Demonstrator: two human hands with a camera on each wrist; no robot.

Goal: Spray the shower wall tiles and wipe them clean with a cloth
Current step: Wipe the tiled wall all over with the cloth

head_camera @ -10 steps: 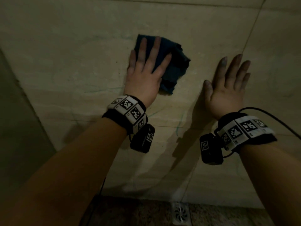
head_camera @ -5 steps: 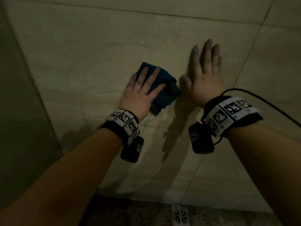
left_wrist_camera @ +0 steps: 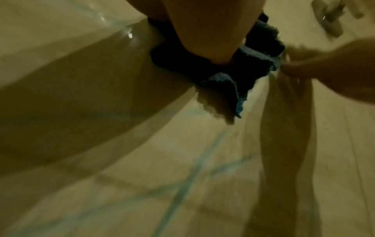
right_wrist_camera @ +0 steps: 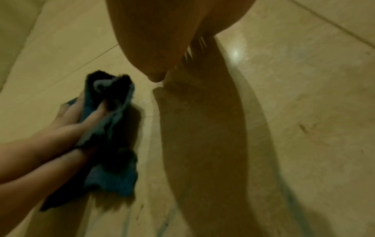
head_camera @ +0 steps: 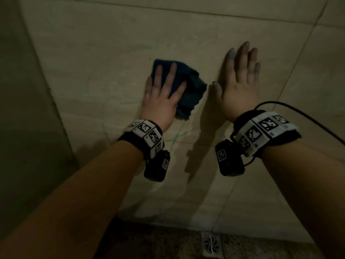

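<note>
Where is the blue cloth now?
In the head view, the blue cloth lies flat on the wall tile, under the left hand, beside the right hand.

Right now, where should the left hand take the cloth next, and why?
Probably down toward the wrist: the left hand presses the cloth flat on the wall, and blue-green streaks show on the tile just below it. The right hand is open beside the cloth.

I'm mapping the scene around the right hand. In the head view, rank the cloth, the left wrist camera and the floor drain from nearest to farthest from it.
From the right hand:
1. cloth, just to its left on the wall tiles.
2. left wrist camera, lower left, under the left wrist.
3. floor drain, far below, at the wall's foot.
</note>
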